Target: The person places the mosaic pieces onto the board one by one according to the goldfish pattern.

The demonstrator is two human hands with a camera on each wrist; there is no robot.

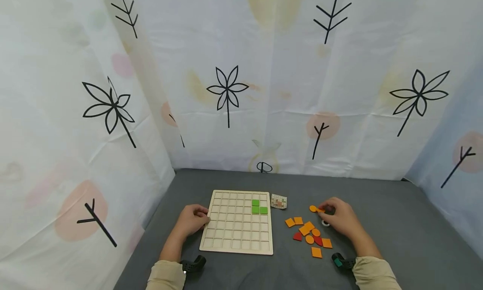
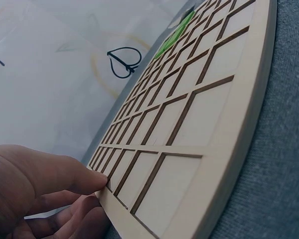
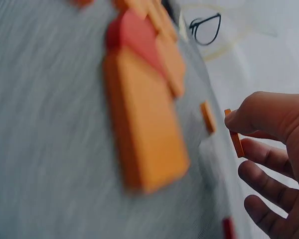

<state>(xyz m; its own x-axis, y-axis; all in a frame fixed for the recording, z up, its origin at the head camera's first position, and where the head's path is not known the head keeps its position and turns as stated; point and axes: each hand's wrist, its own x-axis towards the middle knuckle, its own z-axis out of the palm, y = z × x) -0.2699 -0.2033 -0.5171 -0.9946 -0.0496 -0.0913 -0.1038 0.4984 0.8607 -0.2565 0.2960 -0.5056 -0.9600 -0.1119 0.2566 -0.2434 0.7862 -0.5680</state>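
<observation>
A pale wooden grid board (image 1: 226, 235) lies flat on the table, with three green square tiles (image 1: 255, 210) in cells towards its far right corner. My left hand (image 1: 191, 220) holds the board's left edge. In the left wrist view the thumb (image 2: 84, 177) lies on the rim and the other fingers are curled beside it. Right of the board, my right hand (image 1: 339, 216) pinches a small orange tile (image 3: 234, 134) between thumb and index finger, the other fingers loosely bent. An orange round tile (image 1: 312, 208) lies just left of that hand's fingertips.
Several orange square tiles (image 1: 316, 252), orange round tiles (image 1: 310, 239) and red tiles (image 1: 297, 236) lie scattered between board and right hand. A small patterned card (image 1: 279, 201) sits by the board's far right corner. A white ring-shaped piece (image 1: 325, 223) shows partly under the right hand.
</observation>
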